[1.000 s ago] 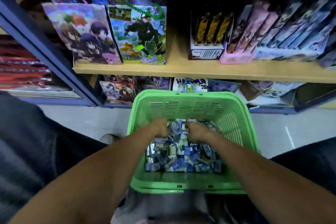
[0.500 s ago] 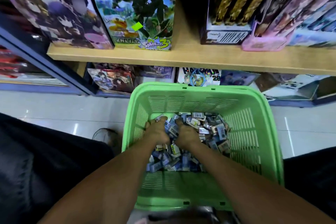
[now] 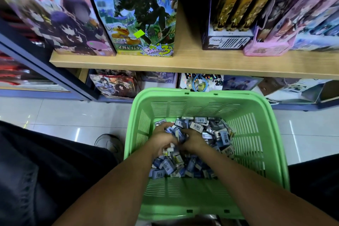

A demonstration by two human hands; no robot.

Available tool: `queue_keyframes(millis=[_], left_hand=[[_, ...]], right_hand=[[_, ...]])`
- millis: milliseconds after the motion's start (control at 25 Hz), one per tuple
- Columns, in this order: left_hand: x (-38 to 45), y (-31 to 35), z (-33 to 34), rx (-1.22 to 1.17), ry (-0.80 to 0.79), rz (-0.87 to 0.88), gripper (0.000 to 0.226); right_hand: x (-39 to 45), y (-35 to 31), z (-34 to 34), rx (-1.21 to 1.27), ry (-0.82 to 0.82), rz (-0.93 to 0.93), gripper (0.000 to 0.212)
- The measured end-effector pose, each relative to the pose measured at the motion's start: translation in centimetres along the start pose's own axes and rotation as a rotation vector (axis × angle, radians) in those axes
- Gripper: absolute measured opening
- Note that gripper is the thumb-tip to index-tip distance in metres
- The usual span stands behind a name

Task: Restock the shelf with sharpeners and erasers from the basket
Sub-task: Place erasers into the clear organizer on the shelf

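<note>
You are at the gathering step: both hands are down in the green slotted plastic basket (image 3: pixel 256 134), among the heap of small blue-and-grey wrapped packets (image 3: pixel 211 130) that lies toward its far side. Your left hand (image 3: pixel 161 141) curls round a few packets, and your right hand (image 3: pixel 192 141) curls over others beside it, the two nearly touching. Nothing has reached the pale wooden shelf (image 3: pixel 183 64) above yet. Next, I judge, you need a firm grip on a bunch, then a lift clear of the rim toward a free spot.

Left grip (image 3: pixel 162 140), right grip (image 3: pixel 192 140): both curled, side by side.
</note>
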State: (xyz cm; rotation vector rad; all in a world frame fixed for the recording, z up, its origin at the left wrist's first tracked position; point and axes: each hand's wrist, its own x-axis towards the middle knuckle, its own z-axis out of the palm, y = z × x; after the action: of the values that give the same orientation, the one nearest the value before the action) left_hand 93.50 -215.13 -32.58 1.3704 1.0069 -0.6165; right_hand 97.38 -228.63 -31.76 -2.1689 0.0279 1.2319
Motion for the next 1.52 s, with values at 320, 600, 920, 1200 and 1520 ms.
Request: queue_keyframes(millis=[320, 600, 920, 1200, 1520], left_hand=[[-2.1, 1.0, 0.6, -0.181, -0.067, 0.023, 0.051], [-6.2, 4.2, -0.5, -0.294, -0.184, 0.112, 0.041], [-10.4, 6.8, 0.4, -0.35, -0.366, 0.063, 0.034], [-14.1, 11.4, 0.6, -0.164, -0.371, 0.251, 0.04], [-28.0, 22.4, -3.0, -0.075, -0.59, 0.624, 0.027]], right_hand=[[-2.0, -0.7, -2.2, 0.244, -0.149, -0.057, 0.027], [-5.7, -3.1, -7.4, 0.263, -0.158, -0.095, 0.027], [-10.4, -5.2, -11.5, 0.294, -0.215, -0.133, 0.024], [-16.3, -8.8, -16.0, 0.202, -0.204, -0.232, 0.023], [-29.5, -15.6, -20.7, -0.027, 0.298, -0.818, 0.018]])
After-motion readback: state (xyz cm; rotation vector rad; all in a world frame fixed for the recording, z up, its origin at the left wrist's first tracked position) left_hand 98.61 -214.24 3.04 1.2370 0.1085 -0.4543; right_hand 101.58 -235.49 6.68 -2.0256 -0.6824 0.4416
